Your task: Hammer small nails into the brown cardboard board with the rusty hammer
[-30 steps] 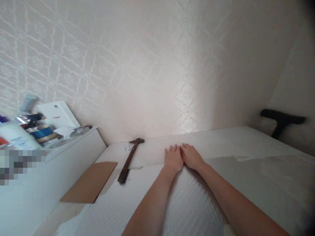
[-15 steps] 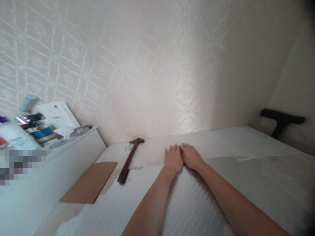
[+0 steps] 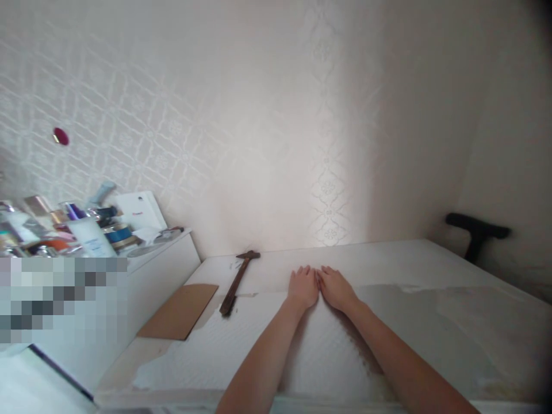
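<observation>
Resting side by side: left hand [image 3: 303,286] and right hand [image 3: 338,289] are lying palm down on the white tabletop [image 3: 379,261], index-finger sides meeting or nearly so. Fingers are extending away from the wearer, loosely together; neither hand is visibly gripping anything. Palms are facing down out of sight, so cannot tell whether anything small is lying beneath.

Step, as judged: both hands are bearing on the surface, handling no loose object. Any next move would seemingly be calling for the hands to lift and part first.

Tabletop is sitting directly before the wearer, its far edge running along the wall [image 3: 259,144]; its long axis is apparently running left to right. A pale textured sheet [image 3: 215,345] is covering part of it, ragged at the left.

Hammer [image 3: 236,283] is lying left of the hands, well apart, untouched. Its head is pointing wallward, the tapered end facing left; its handle is slanting nearward and left, towards the brown card [image 3: 180,313]
</observation>
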The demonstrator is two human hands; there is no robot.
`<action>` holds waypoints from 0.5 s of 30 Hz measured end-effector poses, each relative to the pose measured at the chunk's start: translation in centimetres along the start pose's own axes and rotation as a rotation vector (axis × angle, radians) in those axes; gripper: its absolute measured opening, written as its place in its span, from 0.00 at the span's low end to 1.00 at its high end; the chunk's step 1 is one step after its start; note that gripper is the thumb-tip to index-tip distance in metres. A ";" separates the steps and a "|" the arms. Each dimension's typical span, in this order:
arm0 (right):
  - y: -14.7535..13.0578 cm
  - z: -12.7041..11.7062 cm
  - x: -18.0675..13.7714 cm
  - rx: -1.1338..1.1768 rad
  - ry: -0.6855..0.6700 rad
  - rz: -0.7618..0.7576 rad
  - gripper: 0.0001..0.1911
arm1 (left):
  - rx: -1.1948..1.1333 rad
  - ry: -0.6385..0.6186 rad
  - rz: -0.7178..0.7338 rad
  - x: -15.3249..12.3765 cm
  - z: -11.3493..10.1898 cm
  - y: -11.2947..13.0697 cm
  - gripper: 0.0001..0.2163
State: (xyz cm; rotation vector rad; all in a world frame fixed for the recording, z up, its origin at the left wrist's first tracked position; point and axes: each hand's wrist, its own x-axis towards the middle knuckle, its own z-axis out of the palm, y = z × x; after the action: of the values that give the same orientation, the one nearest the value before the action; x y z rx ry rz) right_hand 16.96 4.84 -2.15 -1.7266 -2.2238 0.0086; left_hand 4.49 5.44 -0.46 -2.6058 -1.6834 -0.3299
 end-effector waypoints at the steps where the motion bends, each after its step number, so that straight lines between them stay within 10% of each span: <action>1: 0.1 -0.1 -0.6 -0.002 0.003 -0.013 0.23 | 0.010 -0.003 0.021 -0.5 -0.3 -0.2 0.20; 8: 1.6 -1.8 -5.3 -0.010 0.027 -0.096 0.23 | 0.043 0.113 0.128 -6.0 -4.6 -3.6 0.17; 15: 2.6 -1.3 -7.7 -0.021 0.152 -0.110 0.23 | 0.195 0.187 -0.256 -10.6 -9.0 -11.3 0.17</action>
State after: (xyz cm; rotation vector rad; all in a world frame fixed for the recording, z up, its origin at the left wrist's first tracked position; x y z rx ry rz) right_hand 21.42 -1.96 -3.38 -1.5581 -2.2103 -0.1660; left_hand -11.38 -0.55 5.22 -2.1555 -1.8779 -0.3796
